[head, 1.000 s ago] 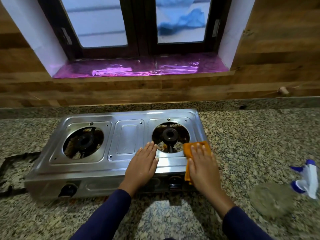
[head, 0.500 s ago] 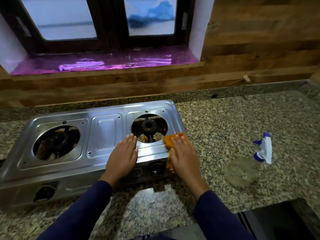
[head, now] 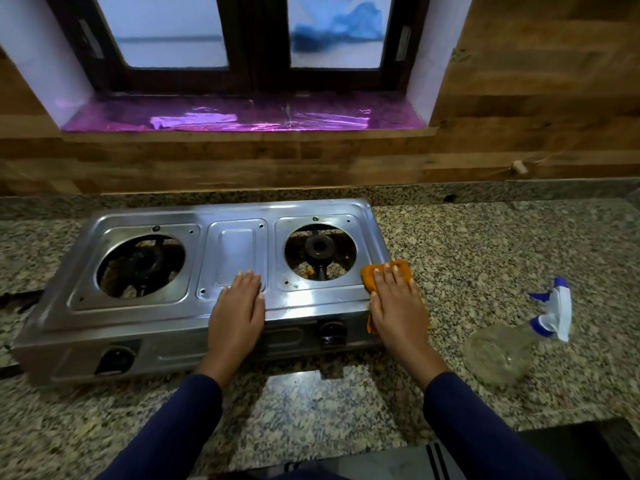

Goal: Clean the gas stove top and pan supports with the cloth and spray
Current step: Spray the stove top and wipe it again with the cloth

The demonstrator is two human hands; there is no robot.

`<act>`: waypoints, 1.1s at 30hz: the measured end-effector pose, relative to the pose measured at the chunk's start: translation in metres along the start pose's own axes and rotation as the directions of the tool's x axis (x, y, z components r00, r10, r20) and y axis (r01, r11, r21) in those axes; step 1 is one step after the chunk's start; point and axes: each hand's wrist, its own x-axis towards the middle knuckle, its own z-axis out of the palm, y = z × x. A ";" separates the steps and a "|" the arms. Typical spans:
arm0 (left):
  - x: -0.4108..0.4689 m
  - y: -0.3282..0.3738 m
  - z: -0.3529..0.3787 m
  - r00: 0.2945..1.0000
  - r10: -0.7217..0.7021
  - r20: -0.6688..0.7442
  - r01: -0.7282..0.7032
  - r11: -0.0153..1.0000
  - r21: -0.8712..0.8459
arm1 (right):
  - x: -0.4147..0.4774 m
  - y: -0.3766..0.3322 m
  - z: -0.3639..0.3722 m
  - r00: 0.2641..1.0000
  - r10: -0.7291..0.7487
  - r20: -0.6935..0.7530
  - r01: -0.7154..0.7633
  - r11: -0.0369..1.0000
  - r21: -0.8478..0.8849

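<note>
Two round openings show in the head view, cut into the steel top of a stove (head: 138, 315) that sits on a speckled stone bench (head: 485, 244); the left opening (head: 140, 265) is dark inside; the right opening (head: 320, 252) has a black burner (head: 318, 247) at its middle; between them lies a raised oblong panel (head: 233, 254).

Left grip (head: 237, 315): a bare hand laid flat on the front strip of the stove, fingers straight and close together, tips reaching the near edge of the panel; it holds nothing.

Right grip (head: 398, 306): a bare hand pressed flat on an orange cloth (head: 370, 273) at the front right corner of the stove; the fingers are straight and a little spread, not curled round the cloth; the cloth sticks out past the fingertips, and a strip of it hangs over the front edge beside the palm.

Both arms wear dark blue sleeves (head: 478, 427).

On the stove's front face are two black knobs (head: 332, 332), one below the left opening, one just beside the hanging cloth.

To the right, apart from the stove, a clear spray bottle (head: 498, 351) lies on its side on the bench, its white and blue head pointing away.

Behind the bench stands a wooden wall (head: 519, 98) with a dark-framed window (head: 249, 46) and a shiny purple window sill (head: 242, 116).
</note>
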 end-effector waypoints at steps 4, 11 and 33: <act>-0.024 -0.015 -0.007 0.998 0.012 -0.058 -0.007 0.996 0.090 | 0.010 -0.020 0.002 0.979 -0.194 0.062 0.194 0.981 0.005; -0.043 -0.028 -0.006 0.999 0.042 -0.011 -0.041 0.992 0.123 | 0.032 -0.144 0.037 0.879 -0.450 0.155 0.440 0.893 0.098; -0.037 0.058 0.038 0.881 0.430 0.196 -0.455 0.883 0.110 | -0.027 0.021 -0.005 0.969 -0.175 -0.173 0.221 0.928 0.300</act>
